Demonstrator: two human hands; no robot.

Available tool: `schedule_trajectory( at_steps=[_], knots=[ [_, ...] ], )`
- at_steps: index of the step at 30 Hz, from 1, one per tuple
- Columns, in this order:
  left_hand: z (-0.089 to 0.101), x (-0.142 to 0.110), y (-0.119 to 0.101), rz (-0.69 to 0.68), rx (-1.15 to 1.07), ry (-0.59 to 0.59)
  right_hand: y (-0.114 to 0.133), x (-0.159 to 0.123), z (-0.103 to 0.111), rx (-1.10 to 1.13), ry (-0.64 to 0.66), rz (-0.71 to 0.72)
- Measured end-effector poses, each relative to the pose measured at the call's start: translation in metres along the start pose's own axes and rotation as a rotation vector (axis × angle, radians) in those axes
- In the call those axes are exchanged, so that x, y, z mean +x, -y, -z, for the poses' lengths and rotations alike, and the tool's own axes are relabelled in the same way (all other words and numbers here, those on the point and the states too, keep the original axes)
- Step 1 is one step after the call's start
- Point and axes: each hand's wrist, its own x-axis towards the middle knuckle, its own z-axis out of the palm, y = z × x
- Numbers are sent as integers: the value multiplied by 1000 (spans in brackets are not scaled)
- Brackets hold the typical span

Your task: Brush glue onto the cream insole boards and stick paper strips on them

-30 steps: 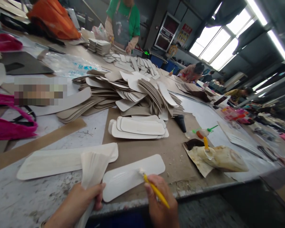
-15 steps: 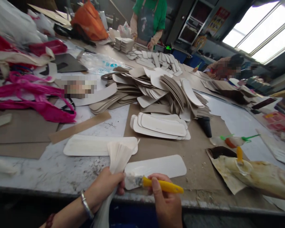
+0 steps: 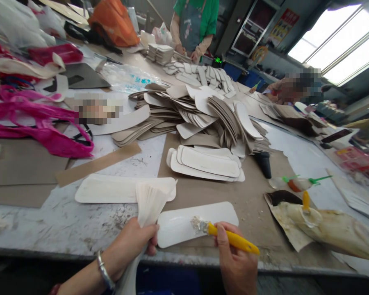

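Note:
My right hand [image 3: 235,250] grips the yellow handle of a brush [image 3: 233,237]. Its pale, glue-caked bristles rest on a white rounded strip [image 3: 175,229] near the table's front edge. In my left hand [image 3: 141,237] is a bundle of cream cloth strips [image 3: 150,200], fanned out above the fist and hanging down below it. My left fingers are at the white strip's left end. Behind the bundle lies another long white piece [image 3: 107,189], partly covered by the cloth tops.
A small stack of white pieces [image 3: 209,162] lies beyond, before a large heap of grey-brown pieces [image 3: 184,110]. Right are a black cone [image 3: 263,164], a squeeze bottle [image 3: 298,184] and a stained container [image 3: 335,225] with a yellow-handled tool. A co-worker in green [image 3: 193,28] stands behind.
The brush in my right hand has slid rightward along the white strip, from its left end to about its middle. My left hand still holds the cloth bundle in nearly the same place.

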Motion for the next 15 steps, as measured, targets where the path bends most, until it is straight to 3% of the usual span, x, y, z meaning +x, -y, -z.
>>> schedule_trajectory(
  at_steps=[4, 10, 15],
  knots=[
    [-1, 0, 0, -35, 35, -15, -13, 11, 9, -38, 75, 97],
    [-1, 0, 2, -43, 42, -33, -49, 42, 44, -403, -204, 293],
    [-1, -4, -2, -69, 12, -29, -52, 46, 62, -486, -253, 357]
  ],
)
